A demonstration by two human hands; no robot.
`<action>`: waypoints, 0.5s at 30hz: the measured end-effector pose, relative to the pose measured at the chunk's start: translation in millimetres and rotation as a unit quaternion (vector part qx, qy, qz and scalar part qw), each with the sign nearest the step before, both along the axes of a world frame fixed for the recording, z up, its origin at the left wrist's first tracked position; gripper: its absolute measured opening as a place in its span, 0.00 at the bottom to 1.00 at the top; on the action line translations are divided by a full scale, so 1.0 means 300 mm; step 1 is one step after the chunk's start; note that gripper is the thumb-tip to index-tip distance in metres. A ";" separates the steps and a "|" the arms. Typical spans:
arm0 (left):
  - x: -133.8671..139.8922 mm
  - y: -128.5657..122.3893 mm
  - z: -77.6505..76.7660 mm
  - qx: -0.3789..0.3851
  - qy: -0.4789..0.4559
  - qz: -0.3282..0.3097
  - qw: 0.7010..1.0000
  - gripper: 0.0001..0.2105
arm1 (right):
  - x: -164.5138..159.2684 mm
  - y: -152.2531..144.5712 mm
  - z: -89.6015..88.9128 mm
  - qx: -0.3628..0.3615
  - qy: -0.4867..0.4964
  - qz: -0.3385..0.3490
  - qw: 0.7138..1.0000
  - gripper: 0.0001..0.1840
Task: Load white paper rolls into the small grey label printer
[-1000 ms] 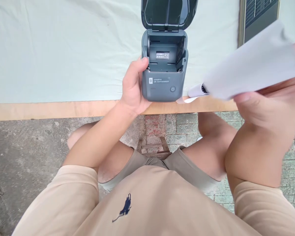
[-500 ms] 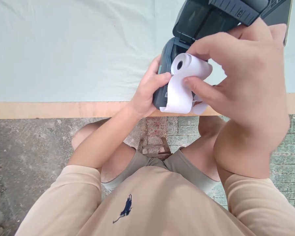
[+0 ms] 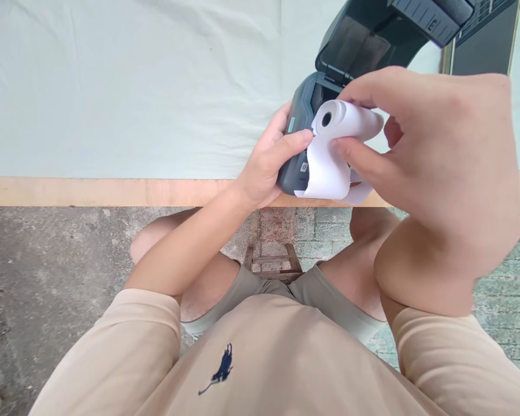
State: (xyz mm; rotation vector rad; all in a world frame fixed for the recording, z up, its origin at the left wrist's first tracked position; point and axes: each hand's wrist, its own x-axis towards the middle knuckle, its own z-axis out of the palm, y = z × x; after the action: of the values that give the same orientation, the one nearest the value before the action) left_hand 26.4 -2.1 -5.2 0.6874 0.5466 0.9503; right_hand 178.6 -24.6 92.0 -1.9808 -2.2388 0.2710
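Observation:
A dark grey receipt printer (image 3: pixel 289 173) is gripped along its left side by my left hand (image 3: pixel 273 153), thumb on top beside the paper. Its lid (image 3: pixel 359 43) stands swung up and away at the back. My right hand (image 3: pixel 442 156) pinches a white paper roll (image 3: pixel 357 120) between thumb and fingers, at the printer's opening. The roll's dark core hole faces left. A loose strip of paper hangs from the roll down over the printer's front. How deep the roll sits in the printer is hidden behind the hand and paper.
A table with a pale cloth (image 3: pixel 134 92) and a bare wooden front edge (image 3: pixel 91 192) lies before me. At the far right is a dark device with keys (image 3: pixel 483 49), partly cut off. A wooden stool (image 3: pixel 271 263) shows between my legs.
Printer, roll and both hands have shifted slightly right in view. My right hand's outer fingers have come down from near the lid and curled in. The pinch on the roll continues.

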 end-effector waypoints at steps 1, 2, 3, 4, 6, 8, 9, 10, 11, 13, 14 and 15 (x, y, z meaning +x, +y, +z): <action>0.001 -0.002 0.004 -0.006 0.010 0.004 1.000 0.10 | -0.002 0.000 0.002 0.002 0.003 -0.006 1.000 0.13; 0.002 -0.004 0.008 -0.009 0.017 0.004 1.000 0.10 | -0.004 0.001 0.002 0.001 0.005 -0.011 1.000 0.13; 0.003 -0.007 0.012 -0.011 0.021 0.005 1.000 0.10 | -0.007 0.003 0.000 -0.003 0.005 -0.013 1.000 0.14; 0.005 -0.009 0.016 -0.010 0.024 0.005 1.000 0.10 | -0.010 0.006 -0.004 -0.010 -0.002 -0.017 1.000 0.14; 0.008 -0.014 0.023 -0.002 0.029 0.008 1.000 0.11 | -0.017 0.013 -0.016 -0.028 -0.031 -0.020 0.999 0.11; 0.011 -0.019 0.028 0.002 0.026 0.017 1.000 0.11 | -0.023 0.019 -0.028 -0.039 -0.059 -0.019 0.997 0.09; 0.012 -0.021 0.030 -0.001 0.022 0.021 1.000 0.11 | -0.023 0.020 -0.031 -0.042 -0.060 -0.017 0.997 0.10; 0.013 -0.022 0.031 -0.006 0.017 0.023 1.000 0.10 | -0.022 0.019 -0.033 -0.042 -0.052 -0.015 0.998 0.13; 0.013 -0.022 0.031 -0.013 0.012 0.023 1.000 0.10 | -0.019 0.016 -0.032 -0.037 -0.034 -0.011 0.999 0.16; 0.010 -0.017 0.024 -0.026 -0.006 0.021 0.999 0.09 | -0.008 0.008 -0.024 -0.010 0.010 0.001 1.000 0.19; 0.008 -0.013 0.018 -0.032 -0.021 0.016 0.999 0.09 | -0.002 0.003 -0.019 0.012 0.032 0.014 0.999 0.18; 0.005 -0.008 0.012 -0.037 -0.041 0.011 0.998 0.08 | 0.004 -0.002 -0.014 0.037 0.053 0.029 0.997 0.16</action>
State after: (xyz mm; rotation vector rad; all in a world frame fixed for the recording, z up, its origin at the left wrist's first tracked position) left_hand 27.9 -4.5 -1.8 0.5742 0.5144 0.9696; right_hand 179.7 -25.3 87.9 -1.8221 -2.2101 0.2893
